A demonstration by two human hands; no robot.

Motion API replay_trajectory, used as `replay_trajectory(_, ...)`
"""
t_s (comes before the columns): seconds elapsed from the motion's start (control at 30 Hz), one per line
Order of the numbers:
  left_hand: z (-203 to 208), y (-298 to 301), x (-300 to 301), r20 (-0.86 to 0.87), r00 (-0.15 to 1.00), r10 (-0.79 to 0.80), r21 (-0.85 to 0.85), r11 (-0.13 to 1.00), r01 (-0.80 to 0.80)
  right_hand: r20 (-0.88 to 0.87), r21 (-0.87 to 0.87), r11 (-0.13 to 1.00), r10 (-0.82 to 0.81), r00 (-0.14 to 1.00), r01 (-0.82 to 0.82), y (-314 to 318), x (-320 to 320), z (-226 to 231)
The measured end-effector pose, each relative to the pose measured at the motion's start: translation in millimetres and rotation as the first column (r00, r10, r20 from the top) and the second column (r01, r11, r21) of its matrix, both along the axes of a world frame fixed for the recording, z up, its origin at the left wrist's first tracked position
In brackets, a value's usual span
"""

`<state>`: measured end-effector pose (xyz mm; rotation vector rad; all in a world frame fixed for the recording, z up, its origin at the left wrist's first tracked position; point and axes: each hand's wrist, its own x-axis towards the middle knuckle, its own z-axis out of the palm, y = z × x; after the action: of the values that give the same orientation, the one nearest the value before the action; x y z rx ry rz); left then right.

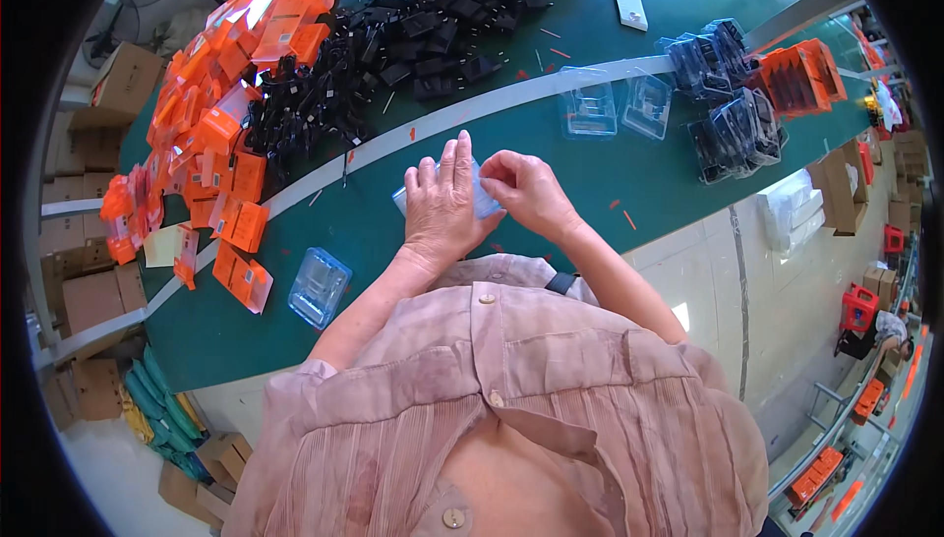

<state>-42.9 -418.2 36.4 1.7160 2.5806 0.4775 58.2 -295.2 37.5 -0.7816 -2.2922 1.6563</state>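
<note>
Hands meet at the middle of the long green worktop [610,173], and most of what they hold is covered up — the left hand [442,208] lies flat, fingers straight and together, pressed down on a small clear plastic blister shell [484,201], so only its far edge and right corner peek out. What sits inside that shell cannot be made out. The right hand [526,188] is curled, fingertips pinched on the shell's right edge, just beside the left hand's fingers. A dark wristband shows on the right forearm; the pink pleated shirt fills the lower view and hides the worktop's near edge.

Across the worktop runs a pale strip from lower left to upper right. To the left, a sprawling heap of orange printed packaging cards [221,94]; beyond it a pile of small black plastic adapters [393,40], the top of which is cut off by the rim. One empty clear plastic tray [320,286] lies near the left elbow, two more open clear trays [615,104] beyond the right hand. Further right — stacks of filled clear shells with dark contents [728,94] and an orange crate [801,75].

Brown cardboard boxes [93,242] stand on the floor at left, pale floor tiles at right.
</note>
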Motion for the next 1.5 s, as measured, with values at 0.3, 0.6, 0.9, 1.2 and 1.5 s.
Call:
replay_trajectory(0.3, 2, -1, 3, -0.052, 0.999, -0.015, 0.015, 1.0, 0.016, 0.006, -0.356, 0.932, 0.074, 0.997, -0.067, 13, 8, 6)
replay_trajectory(0.6, 0, -5, 3, -0.037, 0.999, -0.019, -0.024, 1.0, 0.018, 0.103, -0.301, 0.943, 0.182, 0.978, -0.144, 21, 2, 24)
replay_trajectory(0.9, 3, -4, 0, -0.072, 0.997, -0.038, -0.026, 0.999, 0.036, 0.194, -0.128, 0.96, 0.27, 0.943, -0.248, 20, -21, 17)
replay_trajectory(1.2, 2, -15, -9, -0.097, 0.992, 0.081, -0.097, 0.991, -0.09, -0.031, -0.511, 0.682, -0.623, 0.782, 0.523, 48, 81, -18)
replay_trajectory(1.5, 14, 10, 13, -0.098, 0.981, -0.166, -0.142, 0.978, 0.151, -0.007, -0.758, 0.141, -0.978, 0.208, 0.637, 76, 216, -123)
